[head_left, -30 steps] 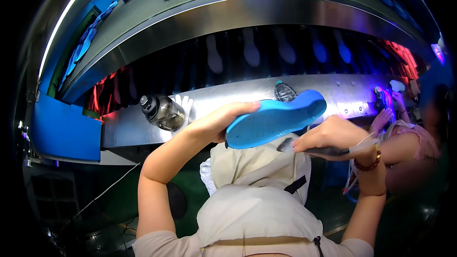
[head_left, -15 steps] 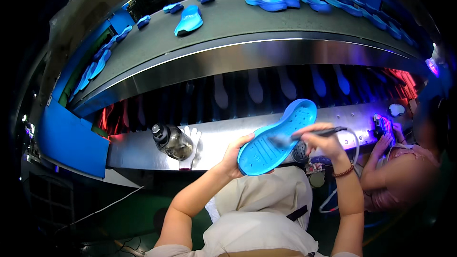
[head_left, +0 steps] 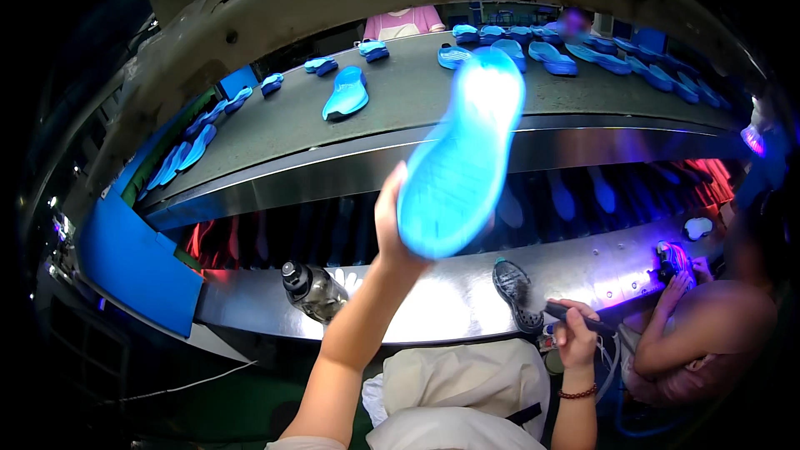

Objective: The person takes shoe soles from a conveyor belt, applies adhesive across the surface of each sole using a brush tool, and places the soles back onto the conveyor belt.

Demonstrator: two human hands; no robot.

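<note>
My left hand [head_left: 392, 229] is closed on the heel end of a bright blue shoe sole [head_left: 450, 179]. The sole is held up with its toe over the belt's near edge; glare and motion blur its surface. Down at the right, my right hand [head_left: 575, 340] grips a dark-handled brush [head_left: 593, 325] with a pale hose running from it. The blurred bristles are at a black, perforated, sole-shaped piece [head_left: 505, 273] on the metal bench; I cannot tell whether they touch it.
A grey belt [head_left: 275, 129] carries several blue soles [head_left: 346, 93]. On the bench [head_left: 433, 300] stand a dark bottle [head_left: 312, 293] and a white glove [head_left: 347, 283]. At right a co-worker's hands [head_left: 673, 287] hold a shoe under purple light. Another person [head_left: 404, 23] is across the belt.
My left hand has lifted the blue sole up and forward toward the belt. My right hand has drawn the brush off the sole and lowered it to the bench. The view has tilted up.
</note>
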